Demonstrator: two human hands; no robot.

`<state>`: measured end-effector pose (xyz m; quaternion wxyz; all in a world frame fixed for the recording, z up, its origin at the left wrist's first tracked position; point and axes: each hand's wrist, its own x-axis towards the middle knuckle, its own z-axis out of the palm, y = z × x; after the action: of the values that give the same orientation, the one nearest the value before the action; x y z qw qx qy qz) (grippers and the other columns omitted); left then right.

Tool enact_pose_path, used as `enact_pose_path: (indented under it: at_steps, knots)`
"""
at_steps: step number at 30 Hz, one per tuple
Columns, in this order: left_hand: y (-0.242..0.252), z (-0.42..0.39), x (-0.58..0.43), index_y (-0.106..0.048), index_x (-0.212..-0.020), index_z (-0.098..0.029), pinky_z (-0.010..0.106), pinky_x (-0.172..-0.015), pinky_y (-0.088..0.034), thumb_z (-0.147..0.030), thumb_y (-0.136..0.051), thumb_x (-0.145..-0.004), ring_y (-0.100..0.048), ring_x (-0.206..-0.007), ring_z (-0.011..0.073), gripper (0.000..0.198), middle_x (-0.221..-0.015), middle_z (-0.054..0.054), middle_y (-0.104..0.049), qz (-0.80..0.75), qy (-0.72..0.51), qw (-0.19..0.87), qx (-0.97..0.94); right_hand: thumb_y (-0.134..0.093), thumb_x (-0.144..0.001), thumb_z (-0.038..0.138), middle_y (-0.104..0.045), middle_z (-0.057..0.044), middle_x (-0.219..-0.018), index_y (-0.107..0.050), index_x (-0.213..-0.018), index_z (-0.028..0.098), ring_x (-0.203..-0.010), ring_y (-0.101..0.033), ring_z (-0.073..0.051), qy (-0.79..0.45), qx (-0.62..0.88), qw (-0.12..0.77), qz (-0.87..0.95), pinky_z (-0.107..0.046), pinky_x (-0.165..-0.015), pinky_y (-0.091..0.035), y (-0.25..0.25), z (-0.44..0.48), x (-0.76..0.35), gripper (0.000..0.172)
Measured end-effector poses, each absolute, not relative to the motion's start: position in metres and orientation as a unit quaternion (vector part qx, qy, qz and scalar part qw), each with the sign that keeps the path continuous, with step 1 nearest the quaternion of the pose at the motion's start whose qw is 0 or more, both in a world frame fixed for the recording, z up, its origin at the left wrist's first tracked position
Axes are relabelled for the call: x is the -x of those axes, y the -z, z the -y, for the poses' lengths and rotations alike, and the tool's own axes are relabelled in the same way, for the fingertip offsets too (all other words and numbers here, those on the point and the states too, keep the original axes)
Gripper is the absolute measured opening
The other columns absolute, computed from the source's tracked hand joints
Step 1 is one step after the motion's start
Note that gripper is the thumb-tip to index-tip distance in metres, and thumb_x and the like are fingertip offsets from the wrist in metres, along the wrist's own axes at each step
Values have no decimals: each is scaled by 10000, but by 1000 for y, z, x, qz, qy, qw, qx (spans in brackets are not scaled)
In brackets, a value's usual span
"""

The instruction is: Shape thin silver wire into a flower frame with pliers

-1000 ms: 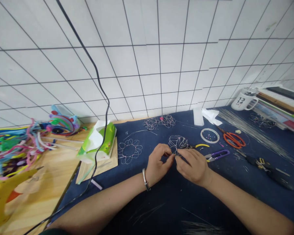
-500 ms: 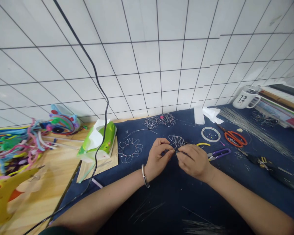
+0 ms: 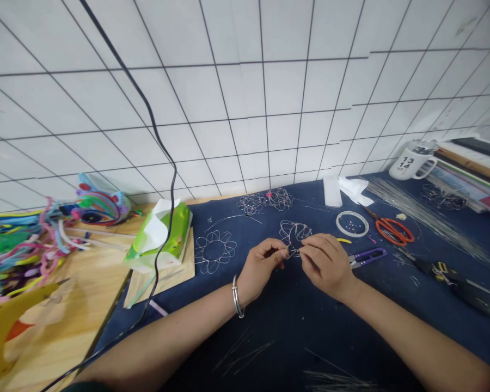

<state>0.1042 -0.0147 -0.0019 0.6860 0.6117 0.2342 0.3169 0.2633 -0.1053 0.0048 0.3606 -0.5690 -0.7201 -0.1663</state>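
Note:
Between my two hands is a small looped wire flower (image 3: 294,231), its thin silvery petals standing up from my fingertips. My left hand (image 3: 265,264) pinches its near left edge between thumb and forefinger. On the other side, my right hand (image 3: 325,262) has its fingers closed at the wire's right edge; the exact contact is partly hidden by the fingers. A flat wire flower ring (image 3: 215,251) lies to the left on the dark blue cloth (image 3: 286,326). Farther back sit bunched wire flowers (image 3: 265,201), one with a red spot.
Right of my hands lie purple thread snips (image 3: 367,257), orange-handled scissors (image 3: 394,231), black pliers (image 3: 453,280) and a bead dish (image 3: 351,224). A mug (image 3: 412,160) stands behind. Leftward are a tissue pack (image 3: 163,234), a hanging black cable (image 3: 172,179) and a yellow glue gun (image 3: 4,326).
The wire flower has turned and opened out, so its loops spread wider above my fingers. My right hand has rolled slightly, and the view has shifted a little.

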Motion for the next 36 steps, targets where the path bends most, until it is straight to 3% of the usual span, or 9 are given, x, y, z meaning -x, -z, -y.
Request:
enact_pose_path:
  at_steps: [6, 13, 36]
  knots:
    - [3, 7, -100, -599, -849, -129, 232, -603, -410, -273, -550, -800, -486, -605, 90, 159, -673, 1, -526, -226, -254, 680, -650, -527, -766, 201, -514, -86, -1119, -473, -1131, 205, -1064, -463, -223, 20, 641, 407, 650, -413, -908, -402, -20, 103, -261, 369]
    - [2, 1, -99, -614, -866, -144, 224, -589, -396, -294, -537, -807, -458, -586, 76, 179, -718, 0, -514, -211, -222, 682, -664, -519, -787, 269, -545, -36, -987, -475, -1143, 258, -762, -543, -142, -174, 683, 409, 580, -310, -697, -478, -11, 99, -265, 359]
    - [7, -2, -98, -609, -874, -135, 229, -613, -417, -277, -571, -787, -494, -633, 91, 171, -742, 14, -543, -241, -240, 663, -667, -541, -781, 297, -547, -28, -910, -557, -1018, 245, -699, -533, -123, -161, 686, 431, 564, -275, -635, -449, -12, 99, -264, 242]
